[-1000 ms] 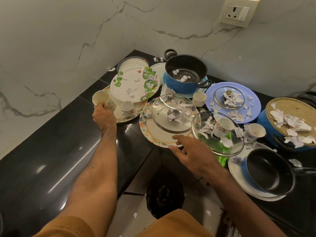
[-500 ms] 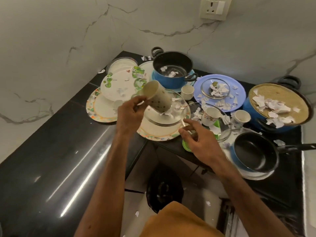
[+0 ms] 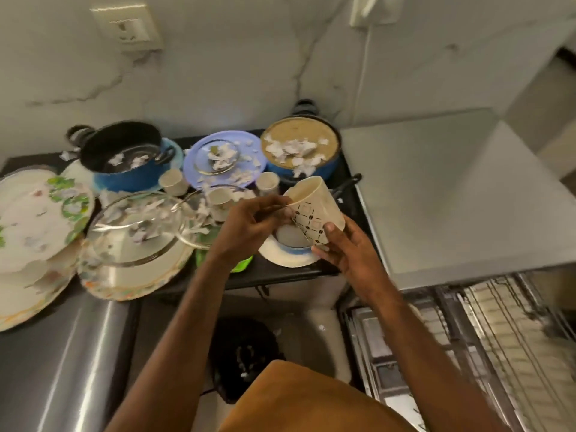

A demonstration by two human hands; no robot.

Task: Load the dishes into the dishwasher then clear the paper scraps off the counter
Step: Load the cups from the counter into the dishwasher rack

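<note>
A cream cup (image 3: 314,207) with a dark dotted pattern is tilted in the air above the black counter (image 3: 280,274), between both hands. My left hand (image 3: 243,229) pinches it at the rim side. My right hand (image 3: 349,247) holds its lower end, thumb on the wall. Paper scraps (image 3: 293,148) lie over the lid of a blue pot at the back and over the other dishes. The open dishwasher rack (image 3: 486,332) is at the lower right.
Stacked flowered plates (image 3: 31,219) and a glass lid (image 3: 137,232) fill the left. A blue pot (image 3: 124,157), a blue plate (image 3: 191,162) and small cups (image 3: 173,180) stand behind. A grey worktop (image 3: 436,188) lies right; a black bin (image 3: 243,353) sits below.
My left hand lifted the cup off the left plates and carried it right. My right hand left the green plate and took hold of the cup. The view swung right toward the dishwasher.
</note>
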